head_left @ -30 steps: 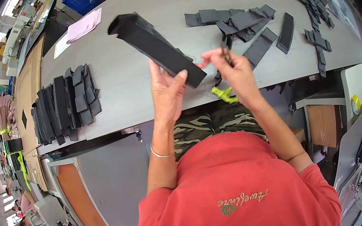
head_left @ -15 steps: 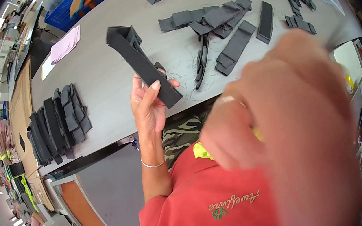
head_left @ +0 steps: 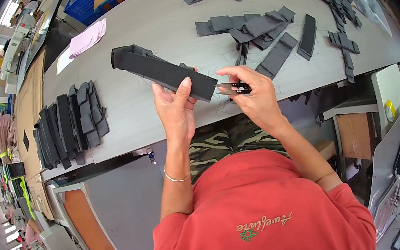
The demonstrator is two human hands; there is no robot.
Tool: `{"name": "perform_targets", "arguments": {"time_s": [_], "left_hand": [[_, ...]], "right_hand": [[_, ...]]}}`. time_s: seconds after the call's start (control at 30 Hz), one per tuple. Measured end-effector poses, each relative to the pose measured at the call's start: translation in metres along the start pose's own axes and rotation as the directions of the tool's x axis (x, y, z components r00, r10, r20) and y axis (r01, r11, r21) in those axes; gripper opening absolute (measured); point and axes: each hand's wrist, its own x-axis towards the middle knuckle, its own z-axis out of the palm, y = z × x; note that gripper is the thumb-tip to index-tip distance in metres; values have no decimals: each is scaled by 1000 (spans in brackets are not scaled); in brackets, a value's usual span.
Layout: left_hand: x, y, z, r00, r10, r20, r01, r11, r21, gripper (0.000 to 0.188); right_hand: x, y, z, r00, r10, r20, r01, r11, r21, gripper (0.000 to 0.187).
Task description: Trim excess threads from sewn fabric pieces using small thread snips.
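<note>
Head view: grey table [head_left: 148,26] carries scattered black fabric pieces [head_left: 257,25] and a stacked pile [head_left: 67,124]. Left hand [head_left: 176,110] grips a long black fabric strap [head_left: 163,72] above the table edge. Right hand [head_left: 256,95] pinches small thread snips [head_left: 233,89] at the strap's end.

Long black fabric sleeve [head_left: 163,72], flat and boxy, held tilted above the grey table [head_left: 146,11], open end toward the far left, near end pinched just over the front edge. Small black thread snips [head_left: 233,89], blades pointed left, almost touching that end.
</note>
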Motion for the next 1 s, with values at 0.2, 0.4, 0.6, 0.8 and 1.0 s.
{"name": "perform_targets", "arguments": {"time_s": [0.2, 0.4, 0.6, 0.8, 1.0], "left_hand": [[-3, -1, -1, 1000, 30, -9, -28, 985, 172, 52], [-8, -9, 1, 996, 35, 76, -50, 978, 200, 62], [-4, -8, 6, 1000, -19, -1, 19, 987, 159, 66], [1, -8, -1, 999, -30, -24, 32, 994, 100, 68], [3, -7, -1, 999, -35, -37, 37, 997, 63, 62]], "right_hand": [[7, 6, 4, 968, -247, -30, 226, 924, -307, 23], [10, 17, 4, 955, -294, -24, 263, 884, -385, 24], [6, 25, 3, 991, -32, -132, 38, 998, 43, 17], [10, 22, -15, 947, 314, 75, -306, 800, 515, 9], [7, 26, -19, 991, 126, 39, -132, 965, 225, 28]]}}
